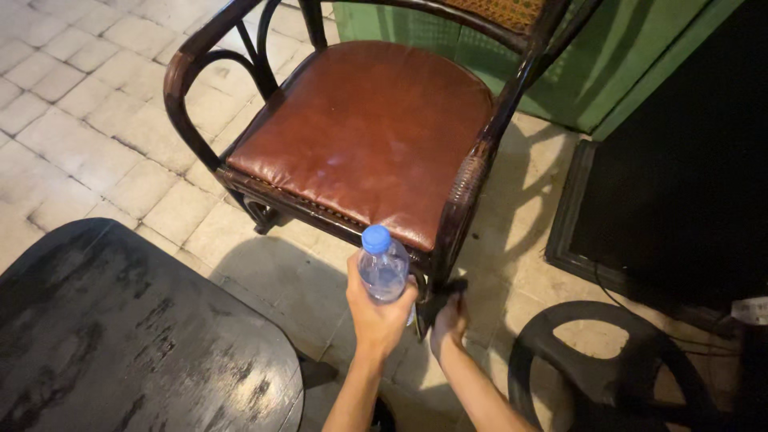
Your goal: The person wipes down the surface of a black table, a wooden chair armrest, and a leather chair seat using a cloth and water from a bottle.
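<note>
**Plastic bottle up, cloth at chair leg**

Gripping clear water bottle (pixel 382 270) w/ left hand (pixel 376 316), fingers wrapped tight, blue cap on, approx. upright. Pressing dark cloth (pixel 442 298) w/ right hand (pixel 450 322), closed on it, just beside left, against front leg of chair (pixel 364 132). Seat above hands showing pale smears; wiping apparently partway.

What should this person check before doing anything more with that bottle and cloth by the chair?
1. Bottle cap on: ok, the blue cap sits on top.
2. Left hand grip on the bottle: ok, fingers wrap it.
3. Right hand on the dark cloth: ok, pressed at the chair leg.
4. Chair seat bare: ok.
5. Water level: cannot tell.
</note>
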